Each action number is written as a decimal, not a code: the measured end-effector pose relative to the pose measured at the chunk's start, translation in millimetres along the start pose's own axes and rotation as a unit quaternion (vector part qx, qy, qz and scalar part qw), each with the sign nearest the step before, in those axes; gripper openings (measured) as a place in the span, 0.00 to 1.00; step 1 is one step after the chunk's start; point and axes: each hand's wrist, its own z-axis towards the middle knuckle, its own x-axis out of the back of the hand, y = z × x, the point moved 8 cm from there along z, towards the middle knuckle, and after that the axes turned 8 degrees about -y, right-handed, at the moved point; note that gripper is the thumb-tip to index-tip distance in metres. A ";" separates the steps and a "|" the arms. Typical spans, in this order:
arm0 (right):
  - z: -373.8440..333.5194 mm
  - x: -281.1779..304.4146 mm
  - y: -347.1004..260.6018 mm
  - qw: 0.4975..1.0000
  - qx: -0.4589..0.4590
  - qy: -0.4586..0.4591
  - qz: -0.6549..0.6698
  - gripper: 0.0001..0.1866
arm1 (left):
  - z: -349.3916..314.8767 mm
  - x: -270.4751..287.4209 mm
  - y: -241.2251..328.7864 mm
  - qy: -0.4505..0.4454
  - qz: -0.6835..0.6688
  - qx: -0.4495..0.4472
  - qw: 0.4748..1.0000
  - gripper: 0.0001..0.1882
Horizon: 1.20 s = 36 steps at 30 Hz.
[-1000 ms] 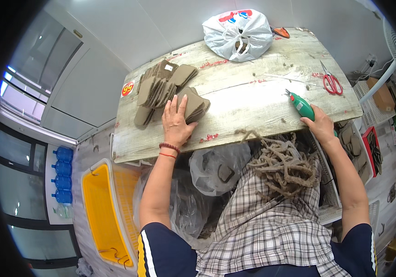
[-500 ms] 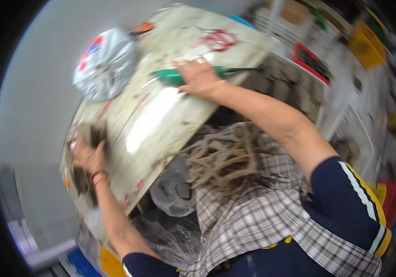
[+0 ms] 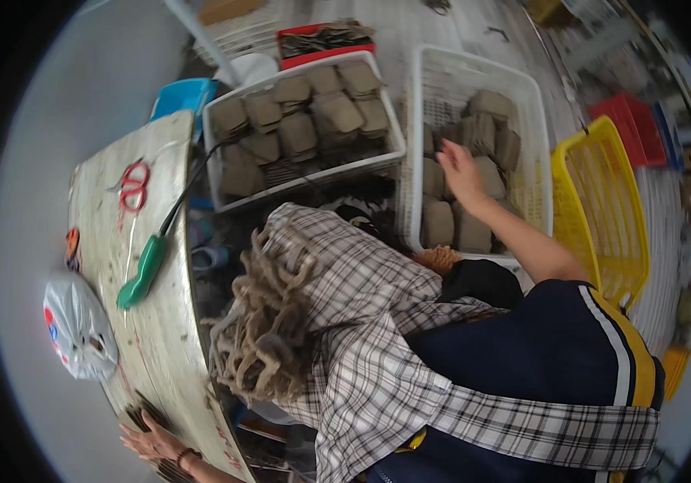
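Note:
My right hand [image 3: 458, 169] reaches out to the right, fingers apart, over brown cardboard-like pieces [image 3: 474, 221] standing in a white plastic basket [image 3: 523, 97]; it holds nothing. At the lower left my left hand [image 3: 152, 443] lies flat on a dark stack of the same pieces, mostly hidden, at the worn table's [image 3: 168, 354] far end. A green-handled tool [image 3: 142, 270] with a black cord rests on the table, away from both hands.
A second white basket [image 3: 390, 149] full of brown pieces stands next to the table. Red scissors [image 3: 134, 185] and a tied white plastic bag [image 3: 80, 326] lie on the table. A yellow basket [image 3: 603, 209] stands at the right. A bundle of brown cords [image 3: 265, 338] lies on my checked lap cloth.
The view has swung to the right. My right hand has let go of the green tool and moved to the white basket. My left hand has stayed on the stack.

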 end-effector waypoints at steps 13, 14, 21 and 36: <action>-53.3 81.9 285.5 0.891 -0.439 0.075 0.085 0.40 | -86.8 278.7 362.4 -0.116 -0.360 -0.359 0.853 0.20; -46.1 78.3 309.1 0.889 -0.445 0.060 0.092 0.54 | -89.6 290.3 376.5 -0.111 -0.339 -0.388 0.850 0.20; -3.0 29.2 342.2 0.886 -0.449 -0.111 0.027 0.67 | -105.0 289.8 405.5 -0.194 -0.326 -0.379 0.844 0.19; -5.5 21.5 334.9 0.863 -0.467 -0.170 -0.091 0.73 | -112.1 295.0 423.3 -0.225 -0.391 -0.359 0.817 0.17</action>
